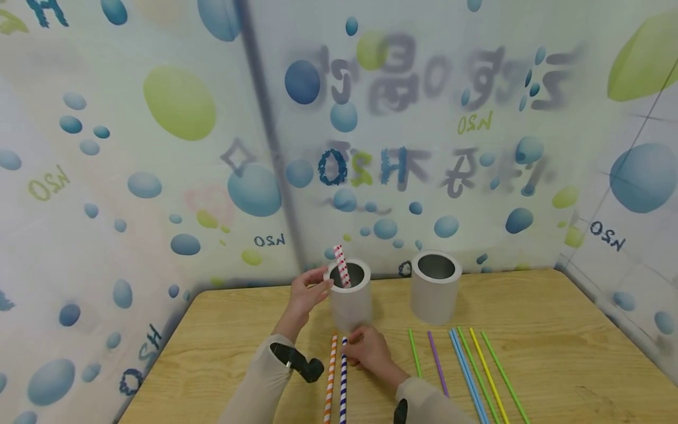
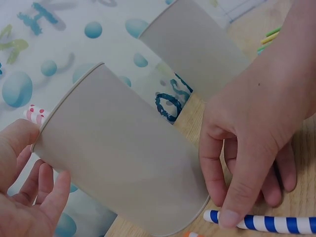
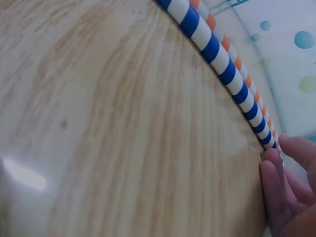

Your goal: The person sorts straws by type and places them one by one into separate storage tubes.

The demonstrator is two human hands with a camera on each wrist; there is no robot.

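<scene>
In the head view my left hand (image 1: 307, 294) is at the left rim of a white cylindrical cup (image 1: 351, 306), its thumb and index fingertip touching the edge. The other fingers bend loosely below the rim in the left wrist view. A white straw with red dots (image 1: 341, 266) leans inside this cup. My right hand (image 1: 371, 353) pinches the top end of a blue-and-white striped straw (image 1: 343, 383), just in front of the cup's base; the thumb (image 2: 232, 217) presses on it. Beside it on the left lies an orange-and-white striped straw (image 1: 331, 377).
A second white cup (image 1: 434, 291) stands to the right, by the patterned curtain (image 1: 339, 118). On the wooden table (image 1: 572, 330) several plain straws lie to the right of my right hand, including a purple straw (image 1: 437, 362) and a yellow straw (image 1: 488, 374).
</scene>
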